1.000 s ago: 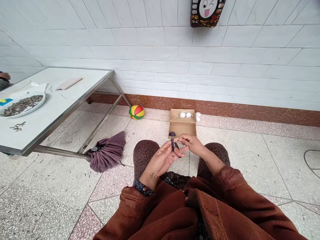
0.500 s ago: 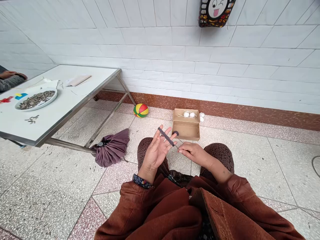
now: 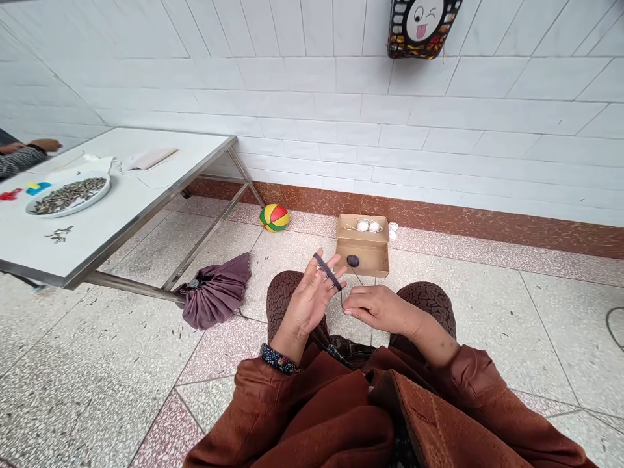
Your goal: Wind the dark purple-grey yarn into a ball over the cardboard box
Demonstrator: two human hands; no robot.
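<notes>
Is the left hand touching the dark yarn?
Touching: the head view shows the dark yarn looped around spread fingers of the left hand.

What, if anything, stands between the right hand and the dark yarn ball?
The near wall of the cardboard box stands between the right hand and the dark yarn ball. The left hand is close beside that path; nothing else visible blocks it.

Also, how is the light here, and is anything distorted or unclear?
Head view: soft light, with a faint shadow under the basket on the wall; head view: wide-angle stretching, apparent in the sleeves near the lower edge; head view: the dark thread becomes a hard-to-trace line near the right hand.
</notes>
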